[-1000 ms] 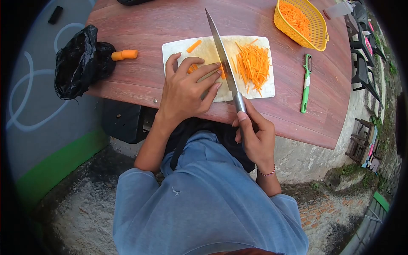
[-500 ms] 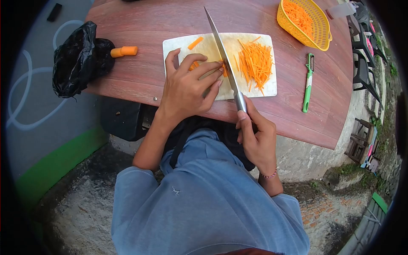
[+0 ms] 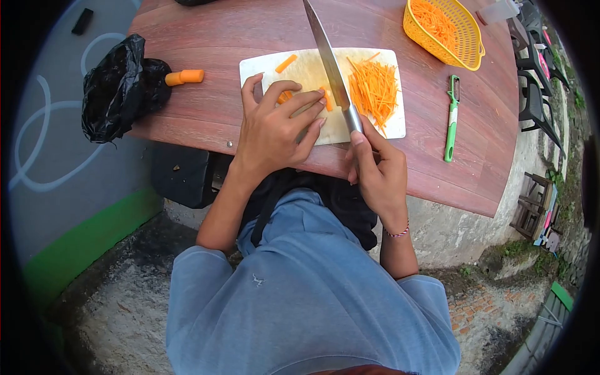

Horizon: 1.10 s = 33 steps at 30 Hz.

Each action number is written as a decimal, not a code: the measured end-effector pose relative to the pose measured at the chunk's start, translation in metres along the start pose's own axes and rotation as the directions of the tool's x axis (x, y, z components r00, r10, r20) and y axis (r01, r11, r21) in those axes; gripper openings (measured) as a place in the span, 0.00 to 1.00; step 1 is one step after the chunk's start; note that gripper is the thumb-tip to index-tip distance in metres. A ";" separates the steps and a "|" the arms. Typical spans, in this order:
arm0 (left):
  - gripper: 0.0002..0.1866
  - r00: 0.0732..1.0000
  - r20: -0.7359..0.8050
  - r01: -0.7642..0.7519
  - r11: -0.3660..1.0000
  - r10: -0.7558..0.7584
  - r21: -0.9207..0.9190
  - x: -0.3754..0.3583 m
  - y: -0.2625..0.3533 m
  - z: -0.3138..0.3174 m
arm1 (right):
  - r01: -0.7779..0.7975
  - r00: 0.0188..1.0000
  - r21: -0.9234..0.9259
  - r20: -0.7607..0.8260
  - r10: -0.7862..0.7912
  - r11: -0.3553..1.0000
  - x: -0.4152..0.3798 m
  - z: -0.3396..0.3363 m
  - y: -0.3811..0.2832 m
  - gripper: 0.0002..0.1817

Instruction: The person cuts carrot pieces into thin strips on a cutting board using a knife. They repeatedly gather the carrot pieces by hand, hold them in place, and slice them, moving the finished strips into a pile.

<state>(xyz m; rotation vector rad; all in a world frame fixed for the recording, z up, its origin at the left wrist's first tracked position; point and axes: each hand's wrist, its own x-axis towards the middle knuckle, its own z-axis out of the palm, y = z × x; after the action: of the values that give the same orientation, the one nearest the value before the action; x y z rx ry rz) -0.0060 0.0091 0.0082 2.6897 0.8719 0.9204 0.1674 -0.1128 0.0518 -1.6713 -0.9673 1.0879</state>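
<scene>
My right hand (image 3: 378, 172) is closed round the metal handle of a large knife (image 3: 329, 59), whose blade points away from me over the white cutting board (image 3: 250, 65). On the board's left half my left hand (image 3: 278, 125) has its fingertips at a carrot piece (image 3: 328, 100), just left of the blade; its grip is partly hidden. Another orange piece shows between its fingers. A carrot stick (image 3: 286, 63) lies near the board's far left. Right of the blade is a pile of thin carrot strips (image 3: 374, 90).
A yellow basket (image 3: 462, 53) of carrot strips stands at the far right, with a green peeler (image 3: 451, 119) nearer me. To the left, carrot pieces (image 3: 184, 77) lie beside a black plastic bag (image 3: 119, 87). Black chairs (image 3: 534, 103) stand beyond the table's right edge.
The knife and my right hand have moved slightly right, away from the left fingertips, uncovering more of the carrot piece. My left hand stays in nearly the same place.
</scene>
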 end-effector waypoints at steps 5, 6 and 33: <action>0.13 1.000 0.003 -0.006 1.000 0.006 -0.004 0.001 0.000 0.000 | -0.026 0.999 -0.011 -0.044 0.025 1.000 -0.010 -0.007 0.001 0.24; 0.12 1.000 -0.001 -0.008 1.000 0.008 -0.004 0.001 -0.001 0.000 | -0.029 0.999 -0.012 -0.044 0.028 1.000 -0.012 -0.007 0.000 0.24; 0.12 1.000 0.005 0.012 0.999 -0.012 -0.032 0.002 -0.004 0.000 | 0.130 0.986 -0.384 -0.049 -0.161 0.914 -0.031 0.013 -0.006 0.21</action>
<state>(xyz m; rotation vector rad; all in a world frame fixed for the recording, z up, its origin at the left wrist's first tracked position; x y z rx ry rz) -0.0067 0.0130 0.0078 2.6559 0.8645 0.9167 0.1449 -0.1364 0.0619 -1.8985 -1.2907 0.7594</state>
